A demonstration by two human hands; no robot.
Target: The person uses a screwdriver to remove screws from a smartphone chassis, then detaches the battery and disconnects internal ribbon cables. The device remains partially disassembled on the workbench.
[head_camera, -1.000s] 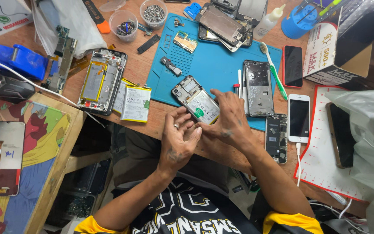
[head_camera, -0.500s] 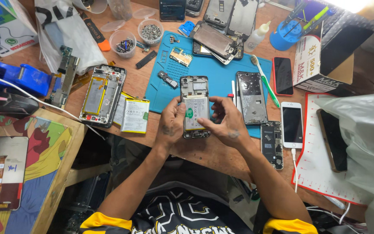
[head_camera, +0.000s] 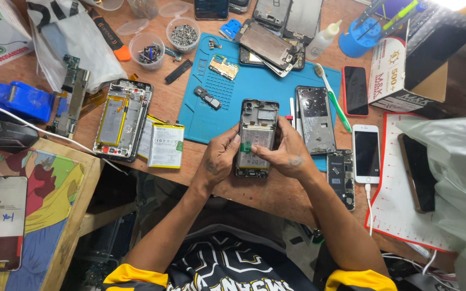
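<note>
Blue silicone repair mat (head_camera: pixel 254 89) covers the middle of the wooden worktop (head_camera: pixel 171 105), and I see both hands meeting at its near edge. Opened phone (head_camera: pixel 255 137), back cover off, lies upright along the mat's front edge, battery showing. Left hand (head_camera: pixel 219 159) is curled around the phone's left side, fingers closed on the frame, thumb near a small green tab (head_camera: pixel 245 146) on the battery. Right hand (head_camera: pixel 287 153) grips the right side, thumb and forefinger pinched together at that same green tab. Just right of the phone lies a bare phone back housing (head_camera: pixel 315 119) with a white-and-green toothbrush (head_camera: pixel 331 96) beside it. Further right sit a red-edged phone (head_camera: pixel 356 90) and a white phone (head_camera: pixel 367 153) with a cable plugged in. Left of the mat lies a second opened phone (head_camera: pixel 122 119), with a loose battery (head_camera: pixel 165 145) touching its lower right. Two small clear cups of screws (head_camera: pixel 164 43) stand near the mat's top left corner. Stack of dismantled screens (head_camera: pixel 271 43) rests at the mat's top edge.
</note>
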